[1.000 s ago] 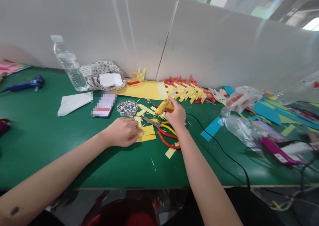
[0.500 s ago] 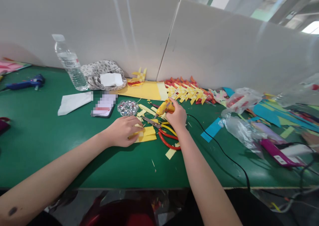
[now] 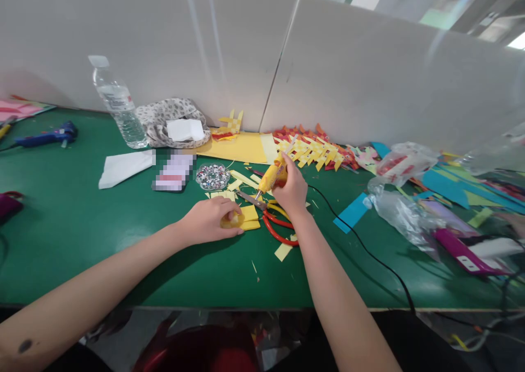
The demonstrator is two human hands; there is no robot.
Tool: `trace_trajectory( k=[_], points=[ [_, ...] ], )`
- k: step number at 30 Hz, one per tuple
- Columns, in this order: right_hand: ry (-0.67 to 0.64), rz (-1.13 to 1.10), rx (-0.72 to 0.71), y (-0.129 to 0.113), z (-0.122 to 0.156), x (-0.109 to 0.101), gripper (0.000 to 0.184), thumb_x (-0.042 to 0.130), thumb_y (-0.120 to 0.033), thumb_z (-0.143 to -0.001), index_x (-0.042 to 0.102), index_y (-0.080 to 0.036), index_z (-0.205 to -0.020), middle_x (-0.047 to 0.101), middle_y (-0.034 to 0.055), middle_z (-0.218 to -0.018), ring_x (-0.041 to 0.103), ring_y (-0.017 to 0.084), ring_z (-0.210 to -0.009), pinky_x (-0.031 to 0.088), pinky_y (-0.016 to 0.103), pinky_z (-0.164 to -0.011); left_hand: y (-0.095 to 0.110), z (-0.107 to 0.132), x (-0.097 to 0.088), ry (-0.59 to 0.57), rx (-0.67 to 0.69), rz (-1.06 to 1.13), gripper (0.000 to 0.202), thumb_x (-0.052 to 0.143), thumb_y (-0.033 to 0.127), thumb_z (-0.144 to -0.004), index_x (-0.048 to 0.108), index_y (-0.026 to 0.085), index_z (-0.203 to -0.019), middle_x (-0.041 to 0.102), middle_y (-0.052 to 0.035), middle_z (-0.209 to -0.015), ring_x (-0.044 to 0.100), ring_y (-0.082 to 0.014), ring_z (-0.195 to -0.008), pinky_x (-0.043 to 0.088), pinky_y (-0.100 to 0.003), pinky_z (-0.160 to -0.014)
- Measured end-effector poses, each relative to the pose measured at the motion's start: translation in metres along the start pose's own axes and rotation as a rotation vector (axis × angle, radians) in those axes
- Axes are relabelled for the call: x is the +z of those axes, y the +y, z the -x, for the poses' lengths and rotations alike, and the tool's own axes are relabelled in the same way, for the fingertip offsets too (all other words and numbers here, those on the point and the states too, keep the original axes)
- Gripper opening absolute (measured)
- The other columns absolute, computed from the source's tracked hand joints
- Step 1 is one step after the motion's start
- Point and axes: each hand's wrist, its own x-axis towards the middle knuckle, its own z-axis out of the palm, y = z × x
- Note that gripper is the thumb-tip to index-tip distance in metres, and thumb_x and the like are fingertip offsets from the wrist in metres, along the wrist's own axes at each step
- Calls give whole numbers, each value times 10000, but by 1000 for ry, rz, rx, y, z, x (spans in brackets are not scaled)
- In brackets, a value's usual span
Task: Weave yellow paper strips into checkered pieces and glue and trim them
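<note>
My right hand (image 3: 292, 189) is wrapped round a yellow glue gun (image 3: 271, 178), whose metal nozzle tilts down to the left above the scissors. The open blades of the red-and-yellow-handled scissors (image 3: 275, 227) point left on the green table (image 3: 176, 273). My left hand (image 3: 213, 219) rests low on the table with curled fingers and its thumb stretched out, closed over pieces of yellow paper (image 3: 248, 214). The palm hides part of that paper. Just behind are a clear dish of googly eyes (image 3: 213, 176) and pale yellow paper scraps (image 3: 241, 178).
At the back stand a water bottle (image 3: 118, 109), a spotted cloth (image 3: 168, 115) and woven yellow paper fish shapes (image 3: 315, 152). A phone (image 3: 174, 172) lies left, a blue glue gun (image 3: 49, 135) further left. The black cord (image 3: 369, 251), plastic bags (image 3: 404, 213) and purple power strip (image 3: 465, 251) are right.
The glue gun has tipped more steeply, its nozzle lower by the scissors' pivot. My left fingers have curled in, and the thumb now shows stretched out along the paper.
</note>
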Motion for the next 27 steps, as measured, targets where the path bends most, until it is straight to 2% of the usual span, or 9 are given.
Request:
trace_trajectory(
  k=[3,9,12,15,20,27],
  points=[
    [-22,13,-21,-5,1,-3,763,502,-140,-650,254,-181,-1371,516,121,-1253,512,266,-1102,463,376,-845,-4,0,-1,3,-12,65,312,584,430,-731,595,203,-947,619,-14,-781,578,-144,-716,449,-256,-626],
    [-84,-110,-143,-7,2,-2,922,465,-63,-631,22,-190,-1429,399,116,-1352,409,253,-1216,432,379,-934,-10,-3,-8,-44,-56,316,270,595,301,-713,576,174,-951,650,-4,-740,599,-114,-638,470,-221,-591],
    [-119,-157,-175,-7,3,2,945,469,-61,-645,-32,-225,-1429,414,100,-1334,436,245,-1183,440,383,-923,-14,-4,-9,-67,-49,340,169,577,250,-704,588,161,-847,640,2,-689,576,-98,-580,454,-203,-546],
    [-85,-200,-122,-8,4,3,934,486,-105,-677,-58,-221,-1428,507,88,-1217,523,215,-1051,460,362,-877,-18,-4,-8,-78,-30,277,137,554,215,-699,615,158,-808,621,12,-620,535,-91,-521,422,-200,-502],
    [-53,-180,-74,-12,5,0,840,465,-169,-714,31,-189,-1432,609,49,-947,574,178,-851,466,302,-764,-21,-4,-6,-72,-9,348,123,551,159,-674,625,155,-772,680,-22,-758,570,-98,-587,451,-206,-548],
    [-182,-64,-177,-16,7,1,801,519,-176,-650,237,-241,-1397,624,25,-933,573,175,-763,441,285,-696,-19,-3,-9,-69,-24,445,109,567,115,-633,615,152,-724,661,-6,-683,596,-103,-592,482,-208,-569]
  ],
)
